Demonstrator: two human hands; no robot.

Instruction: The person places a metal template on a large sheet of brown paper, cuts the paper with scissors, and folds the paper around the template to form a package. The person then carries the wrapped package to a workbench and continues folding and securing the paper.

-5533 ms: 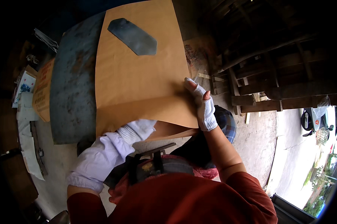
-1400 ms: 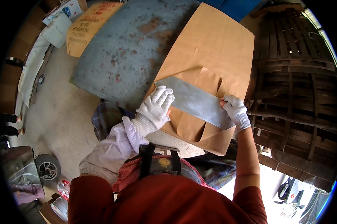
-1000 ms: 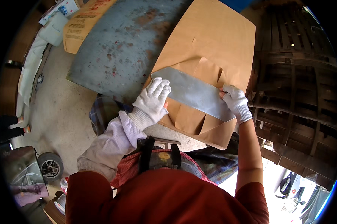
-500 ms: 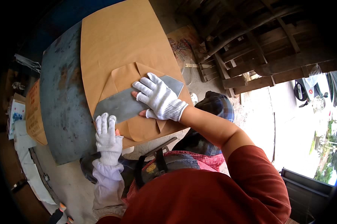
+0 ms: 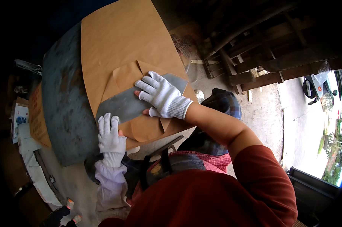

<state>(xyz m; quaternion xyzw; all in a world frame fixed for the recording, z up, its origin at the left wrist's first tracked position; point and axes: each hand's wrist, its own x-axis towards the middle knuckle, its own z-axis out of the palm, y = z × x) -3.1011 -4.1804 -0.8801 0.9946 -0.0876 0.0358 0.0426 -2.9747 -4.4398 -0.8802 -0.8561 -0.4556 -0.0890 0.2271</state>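
A large sheet of brown paper point(image 5: 121, 41) lies on a grey metal table point(image 5: 63, 102), its near edge folded up over a flat grey metal plate point(image 5: 120, 106). My right hand point(image 5: 159, 94), in a white knit glove, presses flat on the plate and the fold with fingers spread. My left hand point(image 5: 110, 132), also gloved, lies flat on the near left corner of the paper, fingers straight and touching the plate's lower edge. Neither hand grips anything.
Stacked brown paper point(image 5: 36, 117) and printed sheets point(image 5: 19, 117) lie at the left past the table. Wooden pallets and beams point(image 5: 262, 56) stand at the right on the concrete floor point(image 5: 262, 109). A parked scooter point(image 5: 317, 85) is at the far right.
The paper's near edge got folded over the plate. My right hand went from the plate's right end onto its middle; my left hand slid down to the near left corner.
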